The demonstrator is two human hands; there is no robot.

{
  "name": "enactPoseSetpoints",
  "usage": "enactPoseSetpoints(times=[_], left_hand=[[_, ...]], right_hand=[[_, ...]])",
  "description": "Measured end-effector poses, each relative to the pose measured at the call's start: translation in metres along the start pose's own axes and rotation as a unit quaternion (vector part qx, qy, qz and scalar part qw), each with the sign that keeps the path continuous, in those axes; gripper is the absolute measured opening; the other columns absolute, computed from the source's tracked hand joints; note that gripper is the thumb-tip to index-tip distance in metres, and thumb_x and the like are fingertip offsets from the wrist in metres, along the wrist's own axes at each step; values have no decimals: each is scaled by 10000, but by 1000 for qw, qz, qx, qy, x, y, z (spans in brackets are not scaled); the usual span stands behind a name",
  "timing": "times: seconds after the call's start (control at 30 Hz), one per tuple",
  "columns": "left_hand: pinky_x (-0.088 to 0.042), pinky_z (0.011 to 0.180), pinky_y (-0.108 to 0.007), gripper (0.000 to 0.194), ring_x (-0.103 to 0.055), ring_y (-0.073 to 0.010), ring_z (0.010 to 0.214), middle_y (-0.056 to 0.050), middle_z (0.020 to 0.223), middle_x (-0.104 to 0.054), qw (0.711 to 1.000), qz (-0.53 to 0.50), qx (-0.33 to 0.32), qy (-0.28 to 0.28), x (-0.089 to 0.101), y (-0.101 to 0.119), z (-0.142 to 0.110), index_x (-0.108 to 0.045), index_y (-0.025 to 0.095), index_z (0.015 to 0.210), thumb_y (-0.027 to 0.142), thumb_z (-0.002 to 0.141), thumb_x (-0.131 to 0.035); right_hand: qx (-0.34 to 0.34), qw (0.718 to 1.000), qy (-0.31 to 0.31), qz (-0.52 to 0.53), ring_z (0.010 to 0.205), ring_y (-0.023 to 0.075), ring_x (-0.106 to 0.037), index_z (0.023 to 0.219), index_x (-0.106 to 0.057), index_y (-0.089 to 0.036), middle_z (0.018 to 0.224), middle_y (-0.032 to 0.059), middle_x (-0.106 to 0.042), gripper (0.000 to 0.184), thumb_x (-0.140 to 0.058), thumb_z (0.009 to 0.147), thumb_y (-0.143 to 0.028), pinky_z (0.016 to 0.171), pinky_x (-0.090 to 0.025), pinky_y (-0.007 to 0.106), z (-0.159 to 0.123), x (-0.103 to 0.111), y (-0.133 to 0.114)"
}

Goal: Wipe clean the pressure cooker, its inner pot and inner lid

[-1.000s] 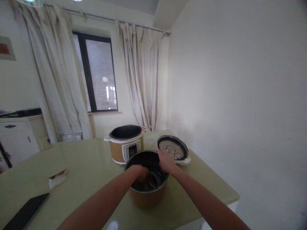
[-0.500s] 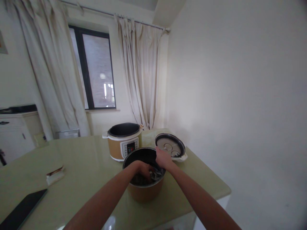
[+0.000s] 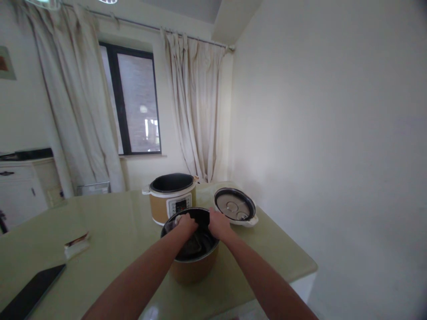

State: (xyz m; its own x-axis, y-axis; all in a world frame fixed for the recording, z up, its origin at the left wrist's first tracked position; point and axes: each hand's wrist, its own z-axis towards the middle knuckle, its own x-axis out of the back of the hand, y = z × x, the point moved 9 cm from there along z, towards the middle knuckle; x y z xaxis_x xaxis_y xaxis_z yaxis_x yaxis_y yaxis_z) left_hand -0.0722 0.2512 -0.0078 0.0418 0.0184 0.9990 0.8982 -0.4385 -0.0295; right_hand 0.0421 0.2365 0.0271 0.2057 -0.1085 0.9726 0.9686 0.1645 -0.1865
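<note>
A round inner pot (image 3: pixel 195 271), dark inside and tan-brown outside, stands on the table near its front right part. My right hand (image 3: pixel 218 224) grips its right rim with closed fingers. My left hand (image 3: pixel 187 224) is inside the pot toward the far left wall, its fingers curled on a pale crumpled cloth (image 3: pixel 171 225) that is partly hidden by the hand. Just behind stands the cooker body (image 3: pixel 159 206), tan and white with a control panel. The cooker's lid (image 3: pixel 233 205) lies to the right, its underside facing up.
The pale green tabletop (image 3: pixel 113 231) has its rounded right corner near the wall. A black flat device (image 3: pixel 31 291) and a small white packet (image 3: pixel 76 246) lie at the left. Curtains (image 3: pixel 200 102) and a window are behind the table.
My left hand has swept the cloth from the pot's right side to its far left side. The pot and my right hand on its rim have shifted slightly left.
</note>
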Motion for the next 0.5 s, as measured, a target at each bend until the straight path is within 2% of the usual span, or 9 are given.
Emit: enactPoseSetpoints(times=[0.1,0.17,0.23,0.3,0.4,0.5], left_hand=[[-500,1016,-630,303,-597,-443,1289,-239,1242,-743,1000,11,-21,-6,10,7,4,-836,163,1037,99,908,-570],[-502,1058,-597,340,-570,-430,1352,-227,1391,-675,999,-3,-39,-6,15,15,8,-816,181,1128,91,885,-595],[-527,1065,-542,392,-582,-407,1361,-206,1454,-638,998,-32,-52,-12,17,22,11,-778,192,1224,124,861,-647],[-555,1047,-458,434,-642,-351,1304,-169,1427,-671,995,-72,-60,-33,15,28,12,-744,199,1283,172,856,-676],[-590,953,-318,422,-737,-246,1110,-83,1257,-775,984,-133,-67,-96,4,34,10,-752,202,1249,203,830,-705],[-616,811,-277,433,-761,-214,921,-22,1074,-822,970,-169,-67,-162,-3,35,-1,-786,206,1173,225,741,-766]], right_hand=[[-25,1000,15,1,1127,307,-754,1328,-608,-163,1174,181,-772,375,-541,963,-114,870,-561,359,-2,3,-5],[-41,999,10,7,1140,314,-749,1337,-609,-156,1184,184,-769,385,-548,959,-118,877,-561,364,-4,4,-6],[-46,999,7,14,1143,310,-747,1338,-615,-156,1189,182,-769,382,-524,969,-118,879,-561,362,-5,6,-7],[-49,999,6,18,1136,300,-751,1332,-623,-158,1178,183,-771,374,-488,986,-121,872,-562,358,-5,7,-7],[-51,999,1,17,1137,297,-750,1309,-632,-173,1179,174,-772,354,-519,974,-150,864,-566,356,-4,7,-7],[-43,999,-8,14,1132,293,-751,1305,-628,-200,1179,150,-775,361,-528,962,-152,864,-565,358,-2,6,-9]])
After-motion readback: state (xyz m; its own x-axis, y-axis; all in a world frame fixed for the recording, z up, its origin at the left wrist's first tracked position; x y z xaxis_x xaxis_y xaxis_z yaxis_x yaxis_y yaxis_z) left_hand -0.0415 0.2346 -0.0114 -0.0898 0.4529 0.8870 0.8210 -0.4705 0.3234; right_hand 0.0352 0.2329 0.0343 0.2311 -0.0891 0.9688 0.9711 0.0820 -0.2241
